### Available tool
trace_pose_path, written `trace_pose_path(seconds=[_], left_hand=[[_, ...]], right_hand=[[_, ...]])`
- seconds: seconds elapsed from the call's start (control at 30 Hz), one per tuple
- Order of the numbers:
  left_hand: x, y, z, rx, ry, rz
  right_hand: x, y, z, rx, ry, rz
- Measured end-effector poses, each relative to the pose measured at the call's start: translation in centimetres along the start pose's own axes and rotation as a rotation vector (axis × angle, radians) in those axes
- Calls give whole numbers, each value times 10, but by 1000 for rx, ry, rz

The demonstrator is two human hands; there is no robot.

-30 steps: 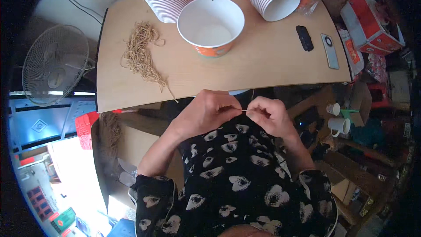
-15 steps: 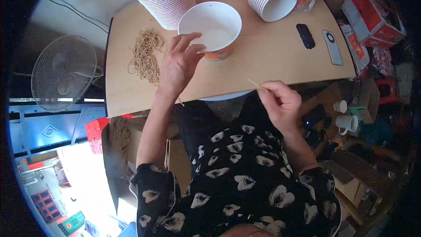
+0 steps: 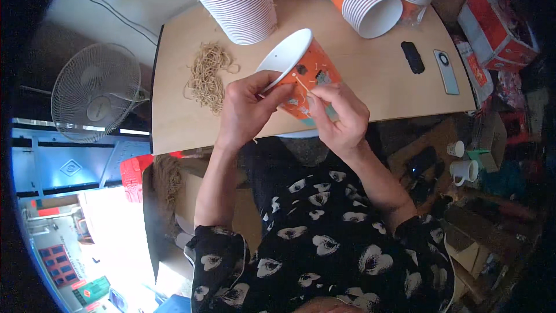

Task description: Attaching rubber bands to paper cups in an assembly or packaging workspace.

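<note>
A white paper bucket with an orange printed outside is tilted over the table in front of me, its mouth turned to the upper left. My left hand grips its near rim, thumb outside and fingers partly hidden inside. With thumb and forefinger, my right hand pinches a short tan cord against the bucket's orange wall, just below the rim. A small dark hole shows in the far inner wall. Left of the bucket lies a tangled heap of tan cords.
Stacked paper buckets stand behind on the left. Another stack lies on its side at the back right. A black flat object and a phone rest at the table's right. A fan is beyond the left edge.
My left hand has taken hold of the bucket's rim and tipped it from upright. My right hand has brought the cord up and left to the bucket wall.
</note>
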State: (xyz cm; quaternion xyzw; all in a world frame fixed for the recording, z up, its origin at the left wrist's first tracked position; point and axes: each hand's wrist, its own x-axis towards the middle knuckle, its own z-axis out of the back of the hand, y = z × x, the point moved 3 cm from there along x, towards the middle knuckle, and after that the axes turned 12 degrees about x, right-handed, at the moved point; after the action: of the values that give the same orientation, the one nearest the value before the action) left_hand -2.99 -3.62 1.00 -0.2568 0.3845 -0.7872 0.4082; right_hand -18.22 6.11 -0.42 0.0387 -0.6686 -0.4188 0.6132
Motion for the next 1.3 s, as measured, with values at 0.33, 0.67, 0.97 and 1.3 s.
trace_pose_path(seconds=[0.33, 0.67, 0.97, 1.3], left_hand=[[-4, 1, 3, -20, 6, -39], [-11, -5, -12, -85, -24, -147], [-14, 8, -35, 217, -9, -249], [-8, 10, -44, 177, 38, -201]], right_hand=[[0, -5, -8, -14, 28, -36], [-12, -19, -10, -16, 32, -139], [-42, -47, -4, 73, 61, -373], [-50, -54, 14, 271, 21, -676]])
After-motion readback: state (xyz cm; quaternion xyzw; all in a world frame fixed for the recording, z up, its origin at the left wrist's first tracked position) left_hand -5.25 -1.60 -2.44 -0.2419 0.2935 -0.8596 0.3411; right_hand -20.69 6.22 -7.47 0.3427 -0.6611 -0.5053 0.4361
